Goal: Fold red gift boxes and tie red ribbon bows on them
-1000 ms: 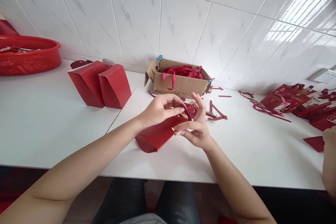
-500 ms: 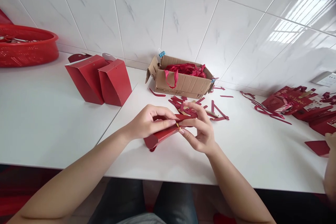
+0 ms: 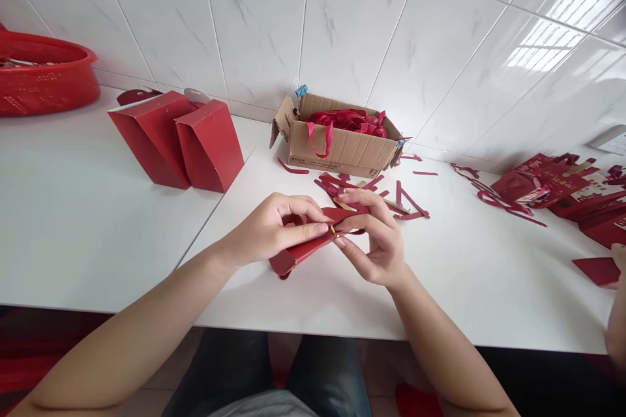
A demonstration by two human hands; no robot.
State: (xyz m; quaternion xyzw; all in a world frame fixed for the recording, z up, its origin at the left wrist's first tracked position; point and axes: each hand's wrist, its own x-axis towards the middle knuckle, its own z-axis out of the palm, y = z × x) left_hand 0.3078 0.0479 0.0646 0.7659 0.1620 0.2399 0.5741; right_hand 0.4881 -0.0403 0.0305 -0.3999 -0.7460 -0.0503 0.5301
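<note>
A red folded paper box (image 3: 304,251) lies tilted between my hands, just above or on the white table. My left hand (image 3: 271,228) is closed on its upper side, thumb pressed against the card. On the box's right end, my right hand (image 3: 374,241) pinches near a small yellow piece (image 3: 333,229) at its edge, with thumb and fingertips close together. I cannot make out exactly what the right fingertips grip. Behind my hands lies a loose pile of dark red strips (image 3: 332,186).
Two red boxes (image 3: 210,143) stand at the left, near a red plastic basket (image 3: 49,78). A cardboard box (image 3: 342,153) of red ribbons sits against the tiled wall. At the right are red gift boxes (image 3: 525,182) and another person's hand (image 3: 619,257) by a red card piece (image 3: 594,270).
The view has shifted slightly. My hands keep almost the same hold, and the card's right side appears slightly more spread apart near my right fingers.
</note>
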